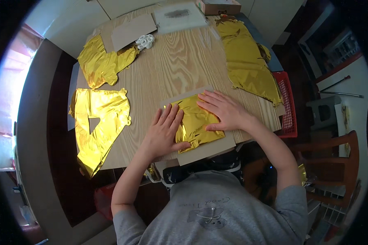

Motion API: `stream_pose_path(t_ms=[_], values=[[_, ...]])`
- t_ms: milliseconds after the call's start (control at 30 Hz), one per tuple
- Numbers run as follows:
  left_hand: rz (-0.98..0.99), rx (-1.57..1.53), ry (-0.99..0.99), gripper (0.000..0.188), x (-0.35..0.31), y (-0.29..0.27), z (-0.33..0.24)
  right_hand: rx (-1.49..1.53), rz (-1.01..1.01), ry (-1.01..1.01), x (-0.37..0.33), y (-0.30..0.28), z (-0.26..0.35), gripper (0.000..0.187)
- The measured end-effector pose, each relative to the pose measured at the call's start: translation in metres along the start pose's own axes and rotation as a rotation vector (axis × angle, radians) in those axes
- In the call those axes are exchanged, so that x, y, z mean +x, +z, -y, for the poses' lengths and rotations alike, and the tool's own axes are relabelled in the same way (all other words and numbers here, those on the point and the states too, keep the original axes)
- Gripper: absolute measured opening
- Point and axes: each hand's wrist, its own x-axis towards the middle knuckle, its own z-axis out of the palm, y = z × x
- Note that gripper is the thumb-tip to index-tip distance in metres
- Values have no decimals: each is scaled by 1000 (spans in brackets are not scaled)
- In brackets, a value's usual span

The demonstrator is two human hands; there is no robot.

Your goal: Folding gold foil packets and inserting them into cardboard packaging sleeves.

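Note:
A folded piece of gold foil [196,120], like a flat deflated balloon, lies on a grey-beige card [210,151] at the table's near edge. My left hand [163,132] rests flat on the foil's left side, fingers stretched out. On its right side lies my right hand [225,110], palm down with the fingers extended and the thumb apart. Neither hand grips anything. Part of the foil and card is hidden under my hands.
Flat gold foil balloons lie at the left [104,116], far left [102,63] and right [247,57]. Toward the back are another card [133,32], a white coil [145,41], a clear plastic sheet [180,18] and a cardboard box [220,7]. A red basket [288,106] stands at the right edge.

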Motion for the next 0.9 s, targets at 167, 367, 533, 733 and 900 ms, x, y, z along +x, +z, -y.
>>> stream_pose_path(t_ms=[167,367,533,733,900], values=[[-2,31,11,114,-1,-1,-1,-12,6,-8,0,0,0,88],[33,31,9,121,1,-6,-2,-17,35,-1,1,-3,1,97],[60,22,-1,127,1,-8,-4,-52,91,-25,1,-8,2,109],[66,15,-5,128,0,-11,-6,-93,155,-42,1,-12,3,117],[59,13,3,128,-1,-10,-5,-27,118,-20,-1,-9,-1,117]])
